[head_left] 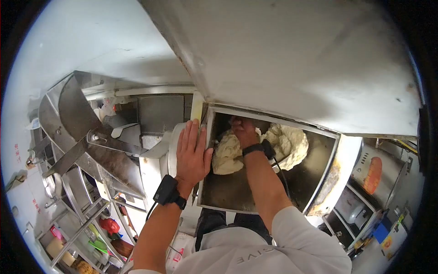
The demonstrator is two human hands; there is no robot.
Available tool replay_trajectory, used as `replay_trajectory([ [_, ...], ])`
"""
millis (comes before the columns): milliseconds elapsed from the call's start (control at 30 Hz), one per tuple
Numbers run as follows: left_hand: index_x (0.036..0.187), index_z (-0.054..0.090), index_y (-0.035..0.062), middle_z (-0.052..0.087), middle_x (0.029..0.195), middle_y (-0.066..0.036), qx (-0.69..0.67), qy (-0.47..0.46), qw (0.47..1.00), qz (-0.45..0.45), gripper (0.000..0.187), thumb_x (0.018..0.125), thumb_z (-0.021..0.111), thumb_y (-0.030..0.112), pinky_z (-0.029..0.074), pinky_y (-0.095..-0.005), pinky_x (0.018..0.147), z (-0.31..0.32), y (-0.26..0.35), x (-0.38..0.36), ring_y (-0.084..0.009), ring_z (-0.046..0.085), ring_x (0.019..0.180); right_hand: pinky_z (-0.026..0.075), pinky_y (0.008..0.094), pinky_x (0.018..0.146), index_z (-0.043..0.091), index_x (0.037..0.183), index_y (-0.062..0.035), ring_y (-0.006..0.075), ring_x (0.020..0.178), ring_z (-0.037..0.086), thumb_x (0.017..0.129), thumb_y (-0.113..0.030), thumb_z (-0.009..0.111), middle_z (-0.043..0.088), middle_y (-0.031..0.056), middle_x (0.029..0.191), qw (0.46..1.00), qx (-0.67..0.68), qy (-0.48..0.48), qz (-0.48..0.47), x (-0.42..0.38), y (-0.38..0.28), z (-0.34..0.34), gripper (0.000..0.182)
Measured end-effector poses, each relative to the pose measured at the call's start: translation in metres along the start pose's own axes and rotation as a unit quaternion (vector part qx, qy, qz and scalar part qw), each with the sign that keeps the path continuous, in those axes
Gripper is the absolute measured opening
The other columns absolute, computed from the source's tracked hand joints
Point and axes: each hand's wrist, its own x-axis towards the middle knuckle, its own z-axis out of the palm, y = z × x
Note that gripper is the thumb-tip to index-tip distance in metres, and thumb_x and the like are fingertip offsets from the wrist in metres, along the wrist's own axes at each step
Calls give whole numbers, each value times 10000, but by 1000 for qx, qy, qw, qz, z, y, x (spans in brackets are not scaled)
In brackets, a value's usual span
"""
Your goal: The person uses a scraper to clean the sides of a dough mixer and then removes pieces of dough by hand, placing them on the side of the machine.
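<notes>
A metal bin (228, 204) of a machine stands in front of me with a pale, lumpy dough (289, 145) inside. My right hand (245, 130) reaches down into the bin, near its far wall, with dough on both sides. Its fingers look curled and lie in shadow, so what they hold is hidden. My left hand (192, 153) lies flat with fingers stretched out on the machine's left side, beside the bin rim, and holds nothing. A black device is strapped to each wrist.
A large raised metal lid or panel (296, 59) rises behind the bin. To the left are a curved metal hopper (86, 132) and a shelf rack (75, 233) with several kitchen items. A cabinet with shelves (356, 201) stands at the right.
</notes>
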Motion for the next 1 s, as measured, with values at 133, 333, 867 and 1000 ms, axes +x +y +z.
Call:
replay_trajectory([
  [133,1383,420,-67,286,1527,-275,-5,15,1000,8,531,921,549,159,266,-547,1136,-4,3,0,-470,281,1409,275,195,324,572,976,-74,102,439,438,1011,-185,454,592,51,745,984,174,-17,20,-64,-73,43,166],
  [333,1369,428,-76,299,1517,-275,-15,21,1000,6,519,924,552,161,279,-548,1122,-3,5,0,-471,293,1399,266,176,342,533,1205,-38,65,471,385,988,-115,460,594,76,905,997,18,-38,66,-184,-113,74,241],
  [867,1376,449,-59,325,1518,-244,10,31,999,12,506,956,494,220,280,-532,1124,2,-1,-1,-413,290,1422,295,186,350,435,1378,23,78,496,430,962,-110,456,577,64,919,999,-26,6,29,-222,-137,81,437],
  [1000,1372,452,-59,331,1514,-244,13,21,1000,0,503,958,491,224,278,-532,1126,1,0,0,-414,291,1421,308,182,355,442,1369,25,76,505,439,968,-102,448,580,65,914,999,-25,17,29,-208,-126,81,421],
])
